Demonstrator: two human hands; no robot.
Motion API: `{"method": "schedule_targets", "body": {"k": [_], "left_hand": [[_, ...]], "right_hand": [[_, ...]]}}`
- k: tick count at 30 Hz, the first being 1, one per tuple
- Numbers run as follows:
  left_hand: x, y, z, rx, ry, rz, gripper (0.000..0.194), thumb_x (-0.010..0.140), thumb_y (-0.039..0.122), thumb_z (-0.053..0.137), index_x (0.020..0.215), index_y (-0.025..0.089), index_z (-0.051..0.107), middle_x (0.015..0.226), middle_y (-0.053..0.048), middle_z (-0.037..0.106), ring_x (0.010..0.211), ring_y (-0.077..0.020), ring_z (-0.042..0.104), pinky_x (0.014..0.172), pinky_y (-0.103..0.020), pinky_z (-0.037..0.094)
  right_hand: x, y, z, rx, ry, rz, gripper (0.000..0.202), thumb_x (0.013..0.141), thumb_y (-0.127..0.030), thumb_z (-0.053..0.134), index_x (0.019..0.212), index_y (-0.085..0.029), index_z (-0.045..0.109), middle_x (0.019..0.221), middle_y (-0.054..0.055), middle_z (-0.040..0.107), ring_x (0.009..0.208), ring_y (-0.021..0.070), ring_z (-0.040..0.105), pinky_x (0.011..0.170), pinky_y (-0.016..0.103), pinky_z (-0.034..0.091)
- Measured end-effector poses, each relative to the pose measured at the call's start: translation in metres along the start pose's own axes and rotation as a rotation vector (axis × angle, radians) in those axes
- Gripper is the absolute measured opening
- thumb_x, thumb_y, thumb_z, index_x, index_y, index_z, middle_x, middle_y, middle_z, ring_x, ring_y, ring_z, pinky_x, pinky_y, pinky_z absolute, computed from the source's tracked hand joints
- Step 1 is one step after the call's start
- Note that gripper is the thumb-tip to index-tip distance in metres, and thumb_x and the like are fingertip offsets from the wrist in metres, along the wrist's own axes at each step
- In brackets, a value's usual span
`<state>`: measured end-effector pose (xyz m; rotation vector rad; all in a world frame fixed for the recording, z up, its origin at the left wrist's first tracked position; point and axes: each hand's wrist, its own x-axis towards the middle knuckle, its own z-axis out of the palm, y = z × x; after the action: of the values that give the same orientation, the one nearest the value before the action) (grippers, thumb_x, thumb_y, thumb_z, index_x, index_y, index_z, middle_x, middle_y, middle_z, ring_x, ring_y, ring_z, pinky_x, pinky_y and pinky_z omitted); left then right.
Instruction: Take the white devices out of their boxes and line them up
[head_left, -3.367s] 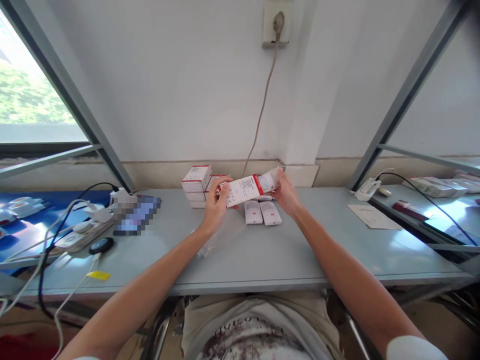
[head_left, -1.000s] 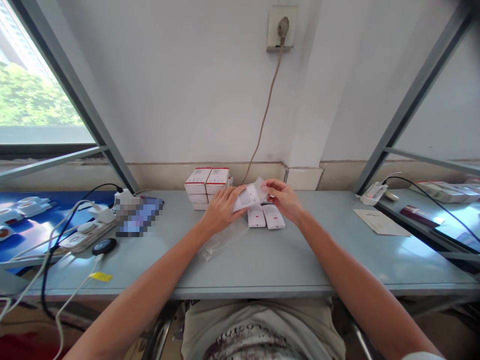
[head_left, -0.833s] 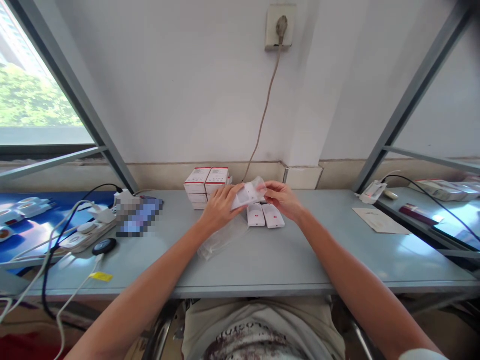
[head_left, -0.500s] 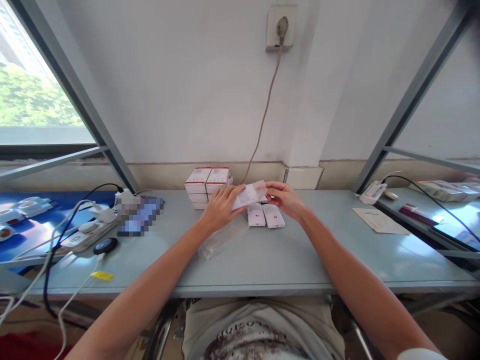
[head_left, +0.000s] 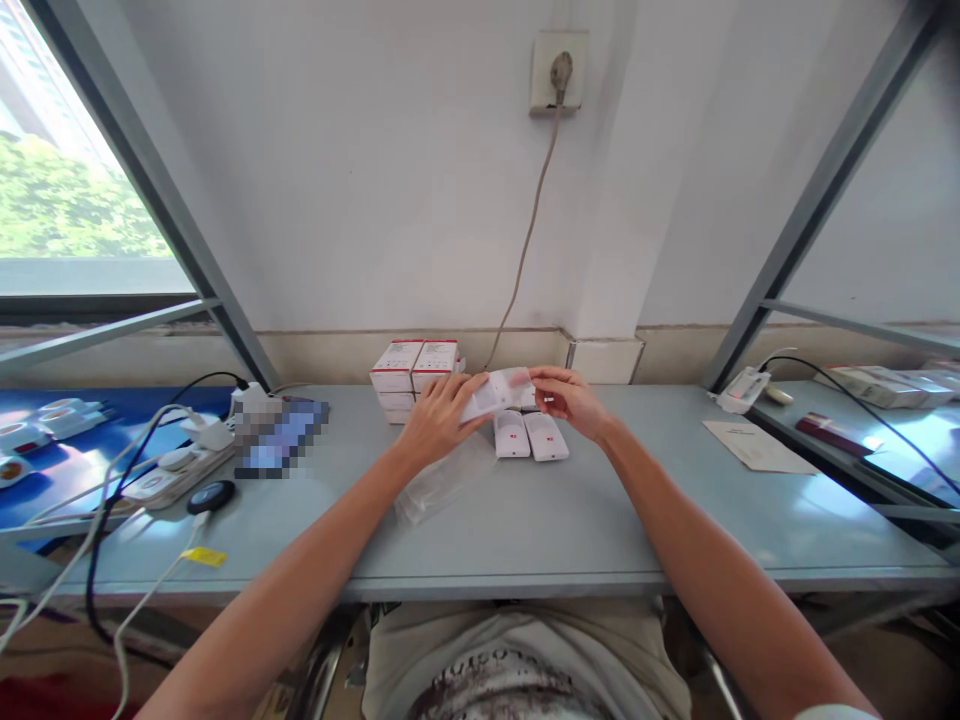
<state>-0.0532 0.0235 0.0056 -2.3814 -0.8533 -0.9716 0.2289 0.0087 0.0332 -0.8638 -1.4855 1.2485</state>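
My left hand (head_left: 441,415) is closed around a white plastic device (head_left: 480,398) that sits inside a clear plastic bag (head_left: 517,382). At the bag's right end, my right hand (head_left: 574,400) pinches the plastic between thumb and fingers. Just below, two more white devices (head_left: 511,438), each with a small red mark, lie side by side on the table. Loose clear plastic (head_left: 439,487) is spread under my left wrist. Behind my left hand stands a stack of white boxes (head_left: 397,362) with red edges.
On the grey table (head_left: 525,530) at left are a phone (head_left: 285,438), a power strip (head_left: 169,478), a round black device (head_left: 211,495) and tangled cables. Paper (head_left: 757,446) and a white adapter (head_left: 742,388) lie at right. A cord (head_left: 536,215) hangs from the wall socket (head_left: 559,75).
The view has tilted up slightly. Both hands keep their hold on the bagged device, and my right fingers have shifted a little at the bag's end.
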Motion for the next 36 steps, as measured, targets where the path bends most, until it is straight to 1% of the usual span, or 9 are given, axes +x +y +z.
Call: {"method": "schedule_targets", "body": {"k": [3,7,13,16,19,22,25,28,36], "left_hand": [[0.0,-0.001,-0.001,0.016,0.008,0.019,0.061,0.111,0.057,0.05,0.159,0.019,0.047,0.136,-0.018,0.069,0.12,-0.0345,0.066,0.103,-0.046,0.047],[0.0,0.0,-0.002,0.062,-0.011,0.042,0.061,0.11,0.056,0.051,0.159,0.02,0.049,0.136,-0.018,0.068,0.117,-0.0346,0.066,0.101,-0.045,0.046],[-0.001,0.0,-0.003,0.125,-0.028,0.063,0.057,0.111,0.054,0.051,0.159,0.022,0.052,0.135,-0.018,0.068,0.114,-0.0342,0.066,0.101,-0.045,0.045],[-0.001,-0.002,-0.002,0.167,-0.038,0.077,0.053,0.111,0.051,0.052,0.157,0.024,0.055,0.136,-0.018,0.068,0.114,-0.0343,0.066,0.1,-0.045,0.045],[-0.001,-0.002,-0.002,0.192,-0.029,0.094,0.053,0.111,0.049,0.053,0.156,0.022,0.055,0.136,-0.018,0.068,0.112,-0.0345,0.066,0.099,-0.045,0.045],[-0.001,-0.001,-0.001,0.177,-0.016,0.105,0.053,0.11,0.049,0.054,0.157,0.023,0.055,0.136,-0.018,0.068,0.113,-0.0347,0.066,0.099,-0.046,0.046],[-0.002,-0.001,-0.001,0.149,-0.007,0.11,0.055,0.11,0.051,0.054,0.158,0.024,0.054,0.135,-0.017,0.068,0.115,-0.0349,0.067,0.1,-0.046,0.046],[-0.002,-0.001,0.0,0.121,-0.003,0.103,0.056,0.11,0.051,0.054,0.159,0.025,0.052,0.135,-0.017,0.068,0.117,-0.0349,0.067,0.102,-0.045,0.045],[-0.002,0.001,-0.004,0.053,-0.047,0.082,0.062,0.112,0.055,0.048,0.167,0.027,0.044,0.135,-0.016,0.065,0.114,-0.0326,0.064,0.103,-0.046,0.047]], "right_hand": [[0.003,0.003,-0.001,-0.106,0.028,0.01,0.03,0.083,-0.047,0.077,0.098,-0.022,0.081,0.062,-0.002,0.056,0.059,0.0126,0.048,0.05,0.027,0.023],[0.004,0.002,0.0,-0.188,0.1,-0.082,0.022,0.083,-0.042,0.073,0.091,-0.023,0.081,0.062,-0.004,0.046,0.058,0.0112,0.036,0.053,0.027,0.024],[-0.001,-0.004,-0.002,-0.093,-0.087,0.017,0.032,0.084,-0.042,0.073,0.106,-0.021,0.081,0.064,-0.007,0.03,0.058,0.0111,0.024,0.053,0.028,0.019],[0.003,0.002,-0.006,-0.24,-0.036,0.07,0.036,0.088,-0.051,0.07,0.105,-0.02,0.081,0.064,-0.007,0.033,0.058,0.0109,0.024,0.053,0.028,0.02],[0.008,0.008,-0.007,-0.37,0.046,0.01,0.038,0.087,-0.056,0.07,0.091,-0.019,0.079,0.068,-0.003,0.047,0.062,0.0116,0.033,0.056,0.027,0.024],[0.008,0.008,-0.004,-0.288,0.094,-0.059,0.039,0.085,-0.058,0.074,0.092,-0.021,0.078,0.069,-0.003,0.051,0.061,0.0115,0.035,0.056,0.027,0.025],[0.004,0.003,0.001,-0.18,0.022,-0.024,0.043,0.086,-0.06,0.074,0.102,-0.021,0.078,0.06,-0.006,0.041,0.056,0.0107,0.031,0.054,0.027,0.021],[0.001,0.0,0.003,-0.198,-0.025,0.016,0.047,0.087,-0.062,0.073,0.106,-0.019,0.077,0.057,-0.006,0.044,0.054,0.0108,0.034,0.053,0.027,0.021],[0.003,0.008,0.001,-0.408,-0.148,0.008,0.051,0.093,-0.07,0.067,0.083,-0.02,0.07,0.066,-0.004,0.047,0.057,0.0092,0.029,0.051,0.026,0.022]]}}
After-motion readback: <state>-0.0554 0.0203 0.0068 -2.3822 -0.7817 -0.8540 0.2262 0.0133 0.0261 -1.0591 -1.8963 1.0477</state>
